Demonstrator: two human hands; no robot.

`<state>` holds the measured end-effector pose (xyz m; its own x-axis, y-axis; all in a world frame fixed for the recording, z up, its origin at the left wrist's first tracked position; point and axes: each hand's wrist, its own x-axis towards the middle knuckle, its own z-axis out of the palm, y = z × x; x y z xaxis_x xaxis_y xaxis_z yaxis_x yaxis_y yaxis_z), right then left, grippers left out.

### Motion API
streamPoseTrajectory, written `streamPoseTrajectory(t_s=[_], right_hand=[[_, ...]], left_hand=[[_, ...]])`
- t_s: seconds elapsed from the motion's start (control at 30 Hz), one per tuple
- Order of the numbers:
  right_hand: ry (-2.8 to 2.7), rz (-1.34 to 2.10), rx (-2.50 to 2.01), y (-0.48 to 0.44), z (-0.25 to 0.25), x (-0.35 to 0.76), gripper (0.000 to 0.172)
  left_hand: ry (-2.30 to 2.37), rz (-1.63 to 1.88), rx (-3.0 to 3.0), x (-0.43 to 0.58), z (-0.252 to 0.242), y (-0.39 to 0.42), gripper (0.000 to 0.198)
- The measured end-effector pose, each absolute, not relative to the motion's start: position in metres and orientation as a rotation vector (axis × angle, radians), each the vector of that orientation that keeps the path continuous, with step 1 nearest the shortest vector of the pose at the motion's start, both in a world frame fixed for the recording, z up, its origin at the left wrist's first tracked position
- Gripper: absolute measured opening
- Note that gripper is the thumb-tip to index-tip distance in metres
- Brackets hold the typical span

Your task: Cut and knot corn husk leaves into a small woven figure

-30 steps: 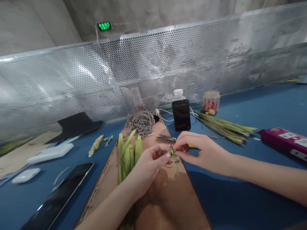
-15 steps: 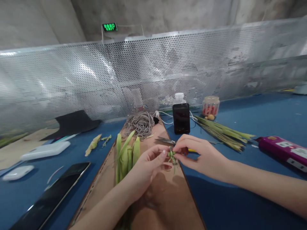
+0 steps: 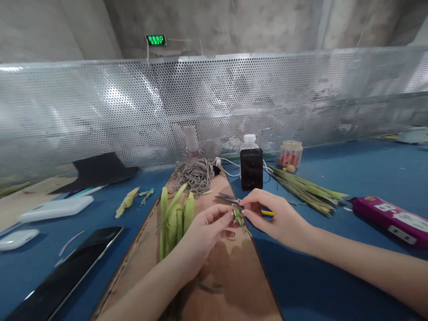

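Over the brown board (image 3: 230, 285), my left hand (image 3: 203, 234) pinches a small green knotted leaf piece (image 3: 238, 217) between thumb and fingers. My right hand (image 3: 279, 216) closes thumb and forefinger on the other side of the same piece. Its exact form is too small to make out. Scissors (image 3: 226, 196) lie just beyond, their blades pointing left; my right hand covers part of them, and a yellow handle (image 3: 268, 213) shows beneath it. Left of my left hand, a bunch of broad green leaves (image 3: 174, 223) rests on the board, partly hidden by my forearm.
Grey cord (image 3: 195, 175) lies coiled at the board's far end. A black phone (image 3: 251, 169) stands upright against a white-capped bottle (image 3: 249, 138). Rightward are a jar (image 3: 290, 154), long green stalks (image 3: 307, 191) and a purple packet (image 3: 391, 220). Another phone (image 3: 70, 272) lies left.
The view has tilted and shifted slightly. My hands stay together on the green piece, which has turned a little between my fingertips.
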<state>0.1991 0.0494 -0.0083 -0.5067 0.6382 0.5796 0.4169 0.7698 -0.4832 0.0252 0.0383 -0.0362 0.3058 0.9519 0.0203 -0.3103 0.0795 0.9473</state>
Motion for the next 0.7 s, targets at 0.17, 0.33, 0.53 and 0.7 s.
streamPoseTrajectory(t_s=[0.17, 0.33, 0.53, 0.7], right_hand=[[-2.227, 0.506, -1.041, 0.054, -0.010, 0.199, 0.026], [-2.302, 0.684, -1.031, 0.053, -0.014, 0.198, 0.026], [-2.357, 0.688, -0.975, 0.051, -0.020, 0.195, 0.018], [-2.350, 0.762, -1.010, 0.052, -0.021, 0.193, 0.019]], left_hand=[[0.790, 1.182, 1.019, 0.025, -0.036, 0.039, 0.018], [0.858, 1.217, 1.042, 0.024, -0.034, 0.039, 0.019], [0.903, 1.226, 1.143, 0.025, -0.034, 0.041, 0.020], [0.914, 1.218, 1.152, 0.025, -0.031, 0.039, 0.020]])
